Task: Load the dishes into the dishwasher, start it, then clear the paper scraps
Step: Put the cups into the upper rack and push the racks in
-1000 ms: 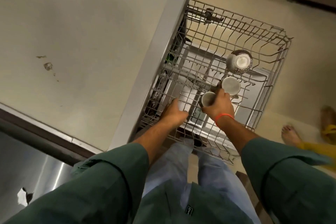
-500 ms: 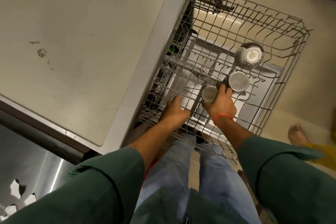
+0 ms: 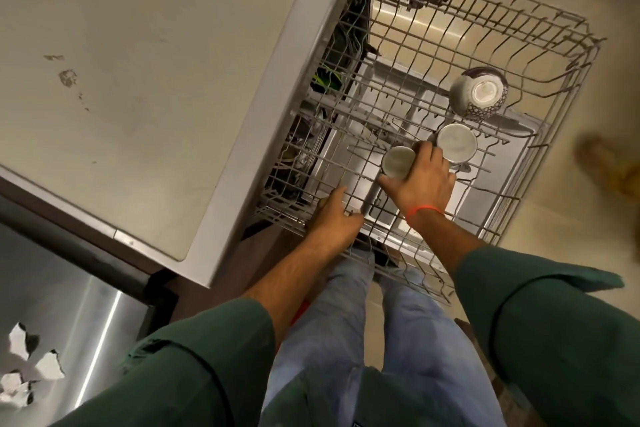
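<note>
The wire upper rack [image 3: 540, 21] of the dishwasher is pulled out over the open door. My right hand [image 3: 420, 184] grips a small upside-down cup [image 3: 397, 161] set in the rack. Just beyond it stands a larger upside-down white cup [image 3: 456, 145], and farther back a patterned bowl [image 3: 479, 94] lies tilted with its base up. My left hand [image 3: 332, 215] holds the rack's near wire edge, fingers curled over it. White paper scraps [image 3: 31, 367] lie on the steel surface at the bottom left.
The beige countertop [image 3: 138, 80] with a few stains fills the left. A steel sink surface [image 3: 69, 305] sits below it. The lower rack holds dark items under the counter edge. A blurred foot of another person [image 3: 609, 163] is at the right on the floor.
The view has shifted, bringing the paper scraps into sight. My right hand stays on the small cup and my left hand stays on the rack edge. The other person's foot has moved.
</note>
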A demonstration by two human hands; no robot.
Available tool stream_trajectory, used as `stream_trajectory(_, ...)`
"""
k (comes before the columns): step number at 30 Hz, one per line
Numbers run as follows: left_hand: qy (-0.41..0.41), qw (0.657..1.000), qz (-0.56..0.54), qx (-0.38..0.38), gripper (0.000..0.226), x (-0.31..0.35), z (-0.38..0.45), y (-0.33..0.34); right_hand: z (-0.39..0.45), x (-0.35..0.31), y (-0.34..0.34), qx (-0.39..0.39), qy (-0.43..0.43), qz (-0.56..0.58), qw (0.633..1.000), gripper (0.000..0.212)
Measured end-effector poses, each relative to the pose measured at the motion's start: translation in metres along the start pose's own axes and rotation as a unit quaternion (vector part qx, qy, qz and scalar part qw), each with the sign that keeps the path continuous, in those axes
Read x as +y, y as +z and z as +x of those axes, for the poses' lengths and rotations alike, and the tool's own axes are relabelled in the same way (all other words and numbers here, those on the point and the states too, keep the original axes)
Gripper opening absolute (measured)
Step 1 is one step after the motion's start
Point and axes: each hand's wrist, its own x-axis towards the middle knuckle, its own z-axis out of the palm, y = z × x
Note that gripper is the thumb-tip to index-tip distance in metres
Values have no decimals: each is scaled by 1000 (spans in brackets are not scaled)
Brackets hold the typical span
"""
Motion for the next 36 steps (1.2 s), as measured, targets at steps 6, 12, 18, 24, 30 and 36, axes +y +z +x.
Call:
stream_trajectory(6,-11,1000,-11,13,72,-1,4,-2,-1,-21,11,-26,-12,34,999,86)
stream_trajectory(12,-6,999,-11,31,73,-1,10,-12,2,-33,27,-52,8,62,997,85)
stream_trajectory(18,4,999,-21,30,71,-13,13,-18,3,-26,30,-56,-1,69,996,92)
stream_trajectory(24,26,997,-53,48,73,-16,3,-17,-7,-23,17,-49,-13,48,998,92)
stream_trajectory(30,52,974,-197,96,64,-11,-31,-18,-27,-40,-24,-43,-104,179,977,72)
stream_trajectory(36,81,951,-258,147,74,-27,-93,-18,-73,-72,-79,-85,-189,238,949,61)
